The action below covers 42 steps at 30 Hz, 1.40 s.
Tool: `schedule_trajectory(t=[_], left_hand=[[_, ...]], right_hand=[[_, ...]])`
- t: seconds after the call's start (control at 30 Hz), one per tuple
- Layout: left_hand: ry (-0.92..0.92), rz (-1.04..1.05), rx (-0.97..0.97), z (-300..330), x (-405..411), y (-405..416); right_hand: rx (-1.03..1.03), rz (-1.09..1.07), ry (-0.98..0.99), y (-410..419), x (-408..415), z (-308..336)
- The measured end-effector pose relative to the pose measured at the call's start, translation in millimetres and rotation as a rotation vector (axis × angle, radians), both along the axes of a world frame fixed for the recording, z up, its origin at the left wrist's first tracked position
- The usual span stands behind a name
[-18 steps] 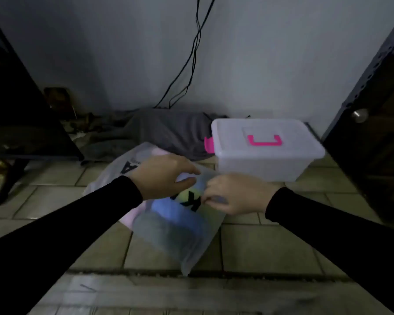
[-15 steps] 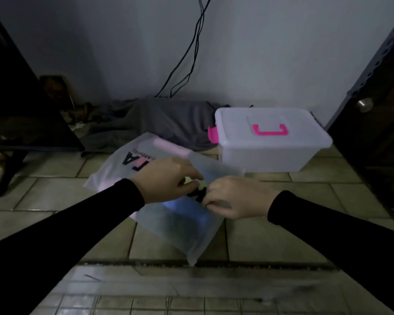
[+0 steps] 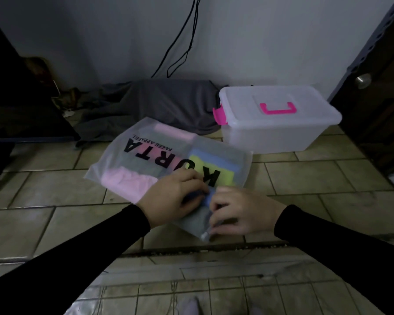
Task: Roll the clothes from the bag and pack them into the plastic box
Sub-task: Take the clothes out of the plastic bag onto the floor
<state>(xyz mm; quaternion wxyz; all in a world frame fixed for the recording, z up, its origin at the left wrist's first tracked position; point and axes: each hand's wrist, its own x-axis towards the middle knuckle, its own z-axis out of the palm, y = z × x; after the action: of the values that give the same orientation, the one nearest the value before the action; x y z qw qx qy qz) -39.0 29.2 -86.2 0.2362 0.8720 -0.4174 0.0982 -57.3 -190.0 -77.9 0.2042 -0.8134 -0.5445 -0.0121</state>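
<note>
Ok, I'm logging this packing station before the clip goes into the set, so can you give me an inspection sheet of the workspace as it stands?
Surface: tiled floor, with a dark groove running across it near the person.
Job's things: translucent bag lying flat on the tiles, pink, yellow and blue clothes visible inside; plastic box behind it to the right, lid on, pink handle and latch.
Clutter: grey cloth heaped against the wall; small debris at the left corner, too dim to identify.
Grippers: left hand and right hand both pinch the bag's near end.
Cables: black cables hanging down the wall.
Surroundings: pale wall, dark furniture left, dark door with a round knob right.
</note>
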Motion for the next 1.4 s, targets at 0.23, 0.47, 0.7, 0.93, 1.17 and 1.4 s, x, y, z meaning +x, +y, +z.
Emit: schedule_trajectory(t=[0.23,0.47,0.7,0.93,1.17,1.4], left_hand=[[0.207,-0.033,-0.073,-8,-6,10],[0.561,-0.022,-0.001,13,1,7],[0.707,0.137,-0.125,13,-12,1],[0.725,0.253,-0.186,9,-41,-5],[0.601,0.239,-0.115,17,-41,-9],[0.189,0.168,-0.048,41,-56,-15]], right_hand=[[-0.044,-0.177,0.118,2,-14,-3],[0.001,-0.459,0.293,12,-16,-5],[0.093,-0.576,0.433,16,-18,-6],[0.220,-0.608,0.580,15,-26,0],[0.348,-0.630,0.510,21,-40,-7],[0.424,-0.609,0.120,18,-42,-6]])
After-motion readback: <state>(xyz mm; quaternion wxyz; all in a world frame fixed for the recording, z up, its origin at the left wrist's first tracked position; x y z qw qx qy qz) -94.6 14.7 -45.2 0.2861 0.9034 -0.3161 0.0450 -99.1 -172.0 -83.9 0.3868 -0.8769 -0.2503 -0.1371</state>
